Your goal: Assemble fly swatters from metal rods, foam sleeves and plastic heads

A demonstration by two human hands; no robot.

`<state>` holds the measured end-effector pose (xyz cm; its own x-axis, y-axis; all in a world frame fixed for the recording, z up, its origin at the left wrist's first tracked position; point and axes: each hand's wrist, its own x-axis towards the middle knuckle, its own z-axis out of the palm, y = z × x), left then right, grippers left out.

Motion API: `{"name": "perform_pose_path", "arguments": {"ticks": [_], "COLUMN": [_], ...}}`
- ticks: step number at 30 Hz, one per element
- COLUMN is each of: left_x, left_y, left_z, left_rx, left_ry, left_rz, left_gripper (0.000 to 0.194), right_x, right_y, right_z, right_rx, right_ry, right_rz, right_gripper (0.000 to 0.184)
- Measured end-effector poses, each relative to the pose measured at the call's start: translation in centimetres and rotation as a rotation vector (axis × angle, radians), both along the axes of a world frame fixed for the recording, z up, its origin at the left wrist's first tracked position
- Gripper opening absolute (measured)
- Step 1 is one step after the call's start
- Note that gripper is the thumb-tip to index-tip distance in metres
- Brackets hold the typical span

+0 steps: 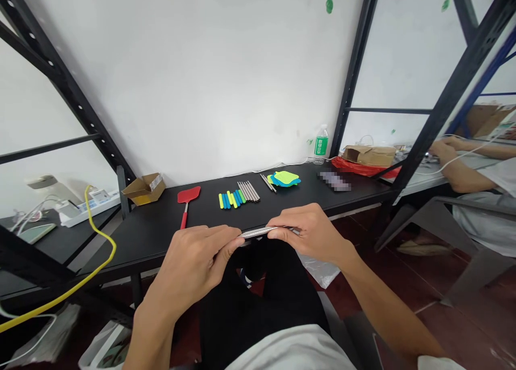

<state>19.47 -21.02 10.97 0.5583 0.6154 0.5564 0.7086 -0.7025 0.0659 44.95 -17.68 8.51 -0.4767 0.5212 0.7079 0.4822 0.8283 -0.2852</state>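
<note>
My left hand (205, 254) and my right hand (308, 233) are both closed on a thin silver metal rod (258, 233), held level over the table's front edge. Fingers and thumbs cover both of its ends. Beyond it on the black table, several more metal rods (249, 191) lie side by side. Left of them is a row of yellow, blue and green handles (232, 199). To the right, a few separate rods (268, 183) lie beside a pile of yellow-green and blue swatter heads (285, 178). A red fly swatter (188, 196) with a metal shaft rests nearer my left hand.
An open cardboard box (145, 190) stands at the table's left end. At the back right are a water bottle (321, 144) and a blurred-out item (334, 180). A yellow cable (108, 257) hangs at the left. Another person's arm (459, 168) shows at the far right.
</note>
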Motion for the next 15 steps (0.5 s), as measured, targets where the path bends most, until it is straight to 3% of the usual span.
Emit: {"name": "perform_pose_path", "arguments": {"ticks": [15], "left_x": [0.08], "left_y": [0.18], "left_z": [-0.21], "left_rx": [-0.085], "left_ry": [-0.011], "left_rz": [0.061], "left_gripper": [0.024], "right_x": [-0.68], "right_y": [-0.24], "right_z": [-0.05], "right_rx": [-0.200], "right_ry": [-0.086], "right_rz": [-0.003], "right_gripper": [0.018]}}
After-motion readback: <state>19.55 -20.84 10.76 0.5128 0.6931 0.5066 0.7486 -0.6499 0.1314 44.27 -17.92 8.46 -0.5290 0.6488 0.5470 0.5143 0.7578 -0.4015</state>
